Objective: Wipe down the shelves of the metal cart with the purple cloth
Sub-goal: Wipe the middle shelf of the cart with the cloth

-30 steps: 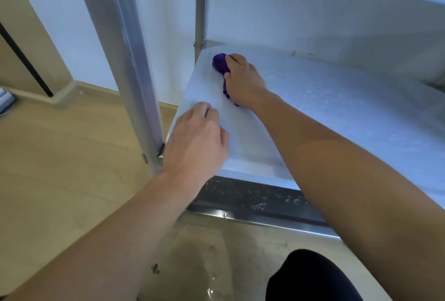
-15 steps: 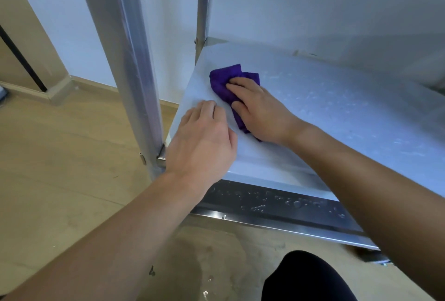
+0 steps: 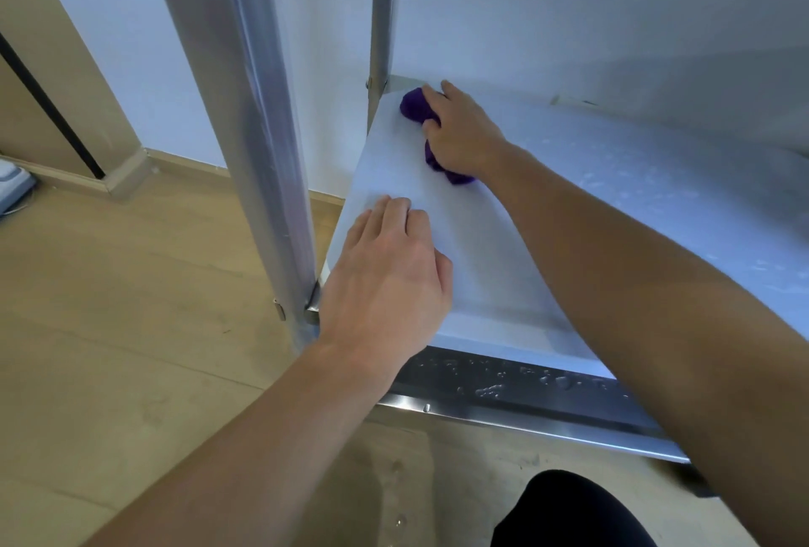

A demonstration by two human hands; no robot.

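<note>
The purple cloth [image 3: 413,106] lies bunched on the lower shelf [image 3: 613,178] of the metal cart, near its far left corner. My right hand [image 3: 464,130] covers most of the cloth and presses it onto the shelf, fingers curled over it. My left hand [image 3: 387,270] rests flat on the shelf's near left corner, fingers straight, beside the front post [image 3: 254,126]. Water drops dot the right part of the shelf and its front rim [image 3: 516,384].
The rear post [image 3: 381,12] stands at the shelf's far left corner, just beside the cloth. A white wall runs behind the cart. Wooden floor [image 3: 109,305] spreads to the left, with wet spots below the shelf. A dark knee [image 3: 569,511] shows at the bottom.
My right hand has pushed the cloth from the shelf's middle left back toward the far left corner, bunching it up. My left hand has stayed on the near corner.
</note>
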